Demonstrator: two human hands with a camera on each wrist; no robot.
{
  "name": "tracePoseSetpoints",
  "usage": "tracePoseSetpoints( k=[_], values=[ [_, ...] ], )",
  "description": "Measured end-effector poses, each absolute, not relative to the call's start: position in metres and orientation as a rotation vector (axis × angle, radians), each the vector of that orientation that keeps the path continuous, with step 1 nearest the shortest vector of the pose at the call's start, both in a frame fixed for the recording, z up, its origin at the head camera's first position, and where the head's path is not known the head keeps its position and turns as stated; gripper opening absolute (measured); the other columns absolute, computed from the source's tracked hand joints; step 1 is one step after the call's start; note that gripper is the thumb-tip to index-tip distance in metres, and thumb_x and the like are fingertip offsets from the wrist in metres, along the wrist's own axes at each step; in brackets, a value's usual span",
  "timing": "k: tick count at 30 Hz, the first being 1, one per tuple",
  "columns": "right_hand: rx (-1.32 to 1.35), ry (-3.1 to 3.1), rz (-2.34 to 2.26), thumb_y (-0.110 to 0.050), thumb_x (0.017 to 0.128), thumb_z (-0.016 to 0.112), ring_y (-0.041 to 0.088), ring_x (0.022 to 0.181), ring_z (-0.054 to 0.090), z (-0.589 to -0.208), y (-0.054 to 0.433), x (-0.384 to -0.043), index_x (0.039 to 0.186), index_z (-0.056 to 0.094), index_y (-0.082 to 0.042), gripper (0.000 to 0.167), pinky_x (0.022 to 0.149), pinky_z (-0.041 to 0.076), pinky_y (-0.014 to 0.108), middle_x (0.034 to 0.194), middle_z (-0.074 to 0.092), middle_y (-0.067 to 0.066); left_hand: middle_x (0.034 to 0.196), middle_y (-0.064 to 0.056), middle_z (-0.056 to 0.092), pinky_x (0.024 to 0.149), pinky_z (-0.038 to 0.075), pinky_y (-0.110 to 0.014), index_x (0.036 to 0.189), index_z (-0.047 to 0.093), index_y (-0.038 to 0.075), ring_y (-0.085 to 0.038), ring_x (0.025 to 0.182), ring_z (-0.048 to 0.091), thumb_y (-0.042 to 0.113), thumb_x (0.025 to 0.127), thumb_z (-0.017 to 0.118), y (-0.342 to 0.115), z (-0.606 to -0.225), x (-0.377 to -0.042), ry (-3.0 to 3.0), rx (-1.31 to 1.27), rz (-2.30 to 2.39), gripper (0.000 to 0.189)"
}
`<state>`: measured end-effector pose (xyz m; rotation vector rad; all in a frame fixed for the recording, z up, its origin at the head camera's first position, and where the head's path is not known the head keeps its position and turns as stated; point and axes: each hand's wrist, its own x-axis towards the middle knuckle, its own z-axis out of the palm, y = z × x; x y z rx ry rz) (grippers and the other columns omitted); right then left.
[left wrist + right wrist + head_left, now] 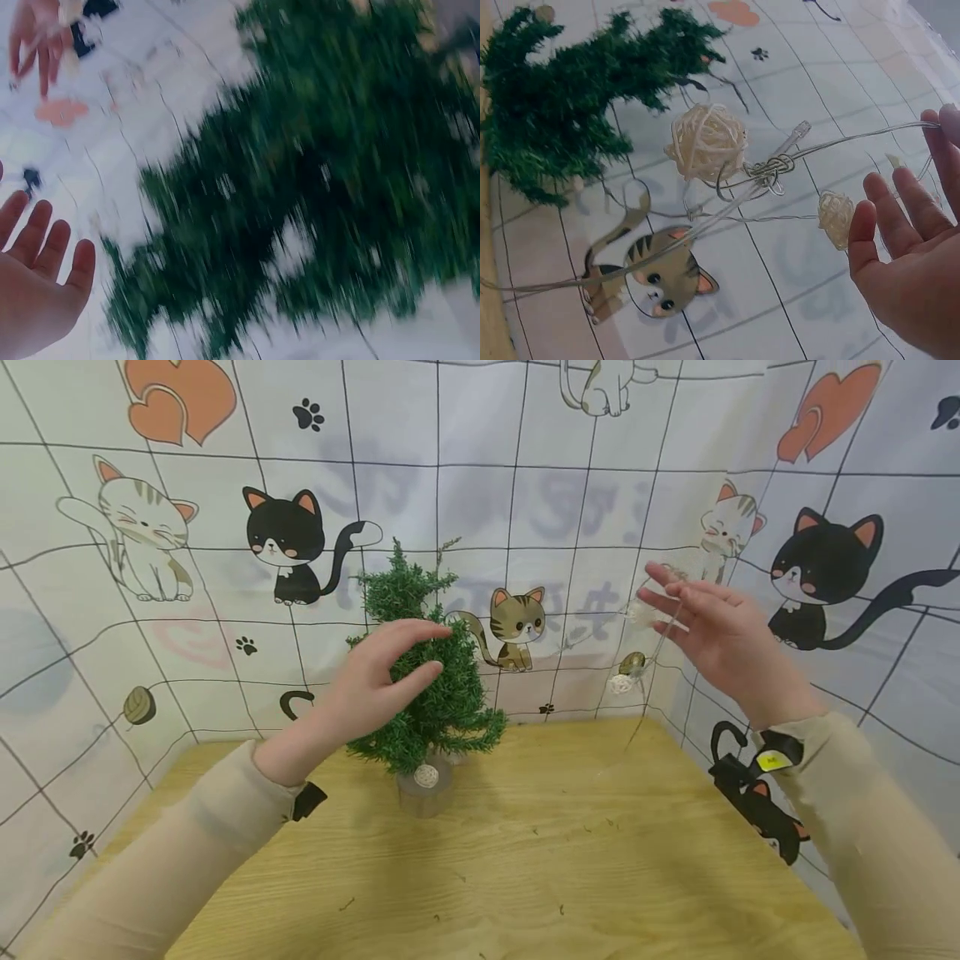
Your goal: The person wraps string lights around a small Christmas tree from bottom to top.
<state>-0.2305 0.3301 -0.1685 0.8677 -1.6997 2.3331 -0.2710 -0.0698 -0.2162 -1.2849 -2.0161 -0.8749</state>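
Note:
A small green artificial tree stands on the table in a greyish round base. Beside its upper left side is my left hand, fingers extended and thumb apart, holding nothing; the left wrist view is blurred. Out to the right, my right hand pinches the thin wire of a string of lights between thumb and forefinger, the other fingers spread. Pale woven balls hang along the wire, among them a larger-looking ball close to a knotted tangle. Another woven ball sits against the tree's base.
The pale wooden table carries small scattered green bits. A white gridded cloth with printed cats and hearts hangs behind and along both sides. Wire trails from the right hand down toward the table's back right.

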Motion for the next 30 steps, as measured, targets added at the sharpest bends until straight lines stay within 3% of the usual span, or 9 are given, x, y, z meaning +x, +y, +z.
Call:
tracePoseSetpoints(
  k=[9, 15, 17, 20, 24, 30],
  values=[
    [0.894, -1.824, 2.249, -0.001, 0.099, 0.051, 0.022, 0.128, 0.049, -0.202, 0.276, -0.208, 0.096, 0.078, -0.011, 0.029, 0.093, 0.036, 0.037, 0.148, 0.044, 0.005, 0.150, 0.002, 0.040, 0.108, 0.033, -0.041, 0.151, 0.035, 0.019, -0.015, 0.137, 0.035, 0.030, 0.098, 0.059, -0.037, -0.246, -0.244, -2.222, -1.468, -0.909, 0.059],
    [0.850, -1.979, 2.236, -0.005, 0.097, 0.058, 0.019, 0.126, 0.052, -0.222, 0.248, -0.197, 0.095, 0.079, -0.019, 0.026, 0.091, 0.041, 0.032, 0.149, 0.043, 0.002, 0.151, 0.012, 0.036, 0.110, 0.030, -0.039, 0.152, 0.030, 0.028, -0.008, 0.137, 0.033, 0.032, 0.097, 0.060, -0.023, -0.264, -0.228, -2.373, -1.539, -1.073, 0.063],
    [0.826, -2.045, 2.211, -0.006, 0.096, 0.060, 0.020, 0.128, 0.050, -0.230, 0.240, -0.193, 0.097, 0.079, -0.022, 0.025, 0.097, 0.037, 0.035, 0.152, 0.039, 0.003, 0.150, 0.015, 0.036, 0.110, 0.029, -0.042, 0.152, 0.030, 0.031, -0.007, 0.137, 0.033, 0.032, 0.097, 0.061, -0.019, -0.269, -0.221, -2.419, -1.569, -1.159, 0.063],
    [0.811, -2.108, 2.198, -0.008, 0.095, 0.062, 0.023, 0.131, 0.047, -0.242, 0.228, -0.188, 0.098, 0.078, -0.024, 0.024, 0.109, 0.023, 0.045, 0.154, 0.036, 0.004, 0.147, 0.017, 0.040, 0.109, 0.031, -0.043, 0.151, 0.031, 0.033, -0.007, 0.136, 0.035, 0.033, 0.097, 0.059, -0.015, -0.276, -0.210, -2.480, -1.619, -1.303, 0.060],
    [0.817, -2.129, 2.213, -0.006, 0.093, 0.063, 0.028, 0.131, 0.046, -0.258, 0.214, -0.182, 0.097, 0.079, -0.024, 0.024, 0.111, 0.010, 0.056, 0.150, 0.041, 0.004, 0.138, 0.013, 0.052, 0.102, 0.040, -0.035, 0.149, 0.035, 0.026, -0.008, 0.130, 0.044, 0.025, 0.100, 0.057, -0.013, -0.283, -0.200, -2.511, -1.706, -1.590, 0.054],
    [0.799, -2.173, 2.249, -0.008, 0.093, 0.064, 0.021, 0.130, 0.048, -0.277, 0.197, -0.172, 0.098, 0.079, -0.024, 0.022, 0.109, 0.022, 0.055, 0.144, 0.048, 0.012, 0.104, -0.003, 0.070, 0.092, 0.048, -0.030, 0.128, 0.059, 0.006, -0.012, 0.104, 0.062, 0.015, 0.101, 0.053, -0.023, -0.285, -0.191, -2.466, -1.734, -1.849, 0.029]
  ],
)
